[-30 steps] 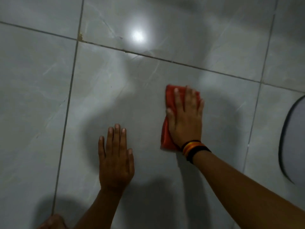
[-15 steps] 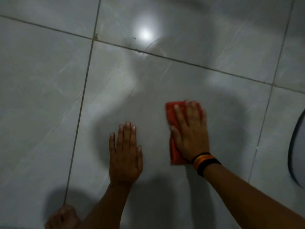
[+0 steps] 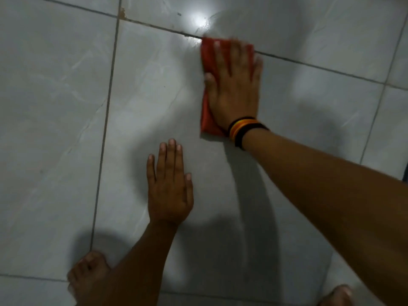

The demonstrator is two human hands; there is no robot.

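Two bare feet sit nearest: left foot [image 3: 88,277] on a tile joint, right foot [image 3: 337,294] only a toe tip at the bottom.

One left hand [image 3: 169,184] comes next, flat on the floor [image 3: 55,107] near the middle of the big tile. Fingers straight and close together, holding nothing, just bracing.

One right hand [image 3: 234,85] is farther out, fingers straight and spread. Its palm presses one folded red cloth [image 3: 205,117] onto the floor, not curled round it. Striped wristbands [image 3: 240,129] on that wrist, count unclear.

The cloth lies at the far edge of the same tile, its far end over the grout line [image 3: 309,65]. Fingertips there are blurred, so likely mid-wipe.

Farthest:
- one lamp glare [image 3: 199,19] just beyond the cloth
- one dark speck [image 3: 179,13] left of the glare
- one brown stain [image 3: 122,13] at the tile's far-left corner, where joints cross

Progress, my guess: partway. Wet-looking sheen round the glare suggests that patch is wiped. Stain and speck look untouched, and the near and left tiles show no clear sign either way. Left to do: the corner stain, the speck, the rest of the floor.
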